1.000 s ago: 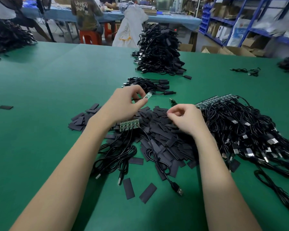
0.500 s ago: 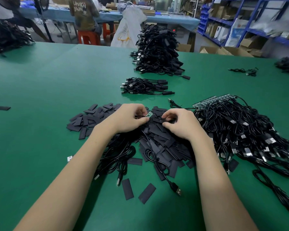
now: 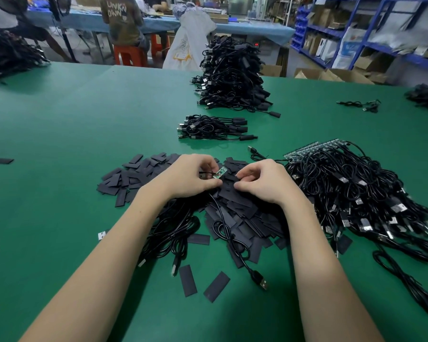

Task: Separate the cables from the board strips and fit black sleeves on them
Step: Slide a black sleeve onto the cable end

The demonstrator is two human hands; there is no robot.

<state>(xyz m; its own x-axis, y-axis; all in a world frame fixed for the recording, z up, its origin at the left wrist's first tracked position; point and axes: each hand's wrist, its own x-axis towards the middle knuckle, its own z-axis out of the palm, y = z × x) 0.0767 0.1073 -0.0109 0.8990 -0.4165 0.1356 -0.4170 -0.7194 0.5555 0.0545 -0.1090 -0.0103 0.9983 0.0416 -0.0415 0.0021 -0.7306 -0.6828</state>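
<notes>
Currently the small green board piece [image 3: 218, 173] with its black cable [image 3: 226, 228] sits pinched in the fingers of the left hand [image 3: 192, 177], held just above the pile of black sleeves [image 3: 235, 208]. Right hand [image 3: 262, 181] is curled with thumb and fingertips pinching a black sleeve [image 3: 229, 179] at the pile's top, touching or nearly touching the end of the board piece; whether the sleeve has started over the board cannot be told. Both hands are close together, almost knuckle to knuckle.

The held cable trails toward the viewer across the sleeve pile, loops once, and ends in a USB plug [image 3: 261, 282] lying on the green table [image 3: 59, 124] on the near side of the pile. Two loose sleeves [image 3: 188, 280] lie flat beside that plug. A small bunch of cables [image 3: 168, 233] lies at the pile's near-left edge, under the left forearm.

Right of the sleeve pile, touching it, is a large heap of cables on board strips [image 3: 351, 193], the strips showing at its far edge. Beyond the sleeve pile lies a small bundle of sleeved cables [image 3: 213, 128], and farther still a tall stack of cables [image 3: 232, 77]. Far left of the pile, one stray sleeve [image 3: 2, 160] lies alone.
</notes>
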